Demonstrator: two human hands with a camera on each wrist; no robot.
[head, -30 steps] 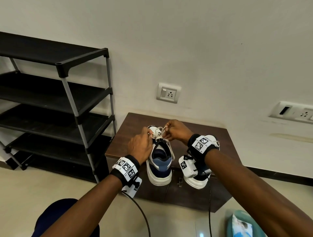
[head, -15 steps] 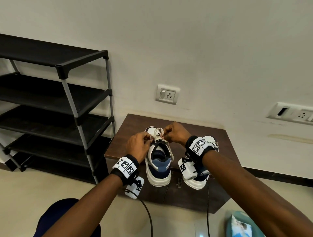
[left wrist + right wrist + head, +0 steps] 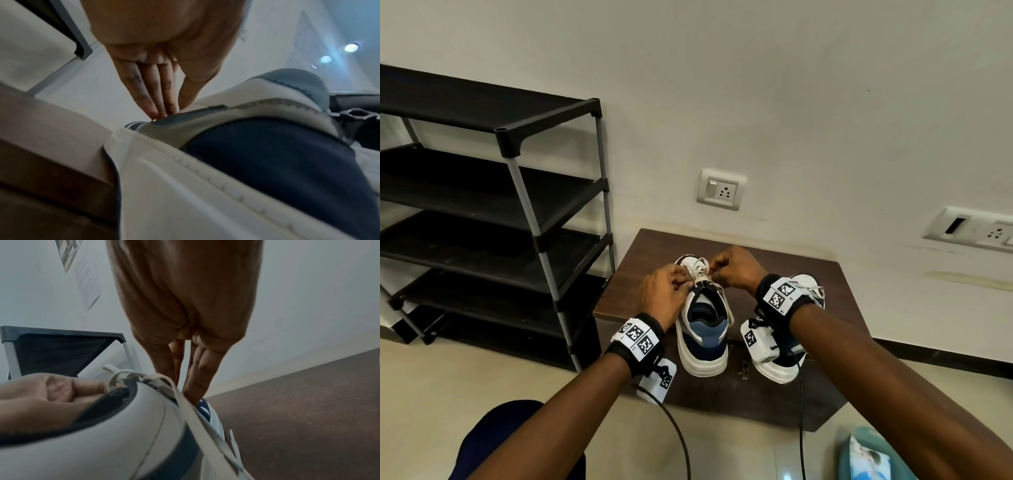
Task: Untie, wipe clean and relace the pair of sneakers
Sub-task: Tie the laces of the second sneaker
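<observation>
**Both hands at the laces of the left sneaker**

Much is hidden. The right wrist and its tagged band cover most of the right sneaker, leaving only its heel and a bit of lace in the head view. The fingertips of both hands are bunched over the knot, so the exact pinch is hard to make out there. A teal packet is cut off at the lower edge, toward 5 o'clock.

The left sneaker stands on the brown table, heel toward the person, with the right one just beside it at 3 o'clock. The left hand sits at 9 o'clock of the shoe's tongue, knuckles up, fingers pointing down onto the collar; it seems to pinch the white lace. The right hand comes in from 2 o'clock, fingers extended down beside the lace, thumb and forefinger closed on it near the knot.

A black shoe rack stands at 9 o'clock of the table.
</observation>
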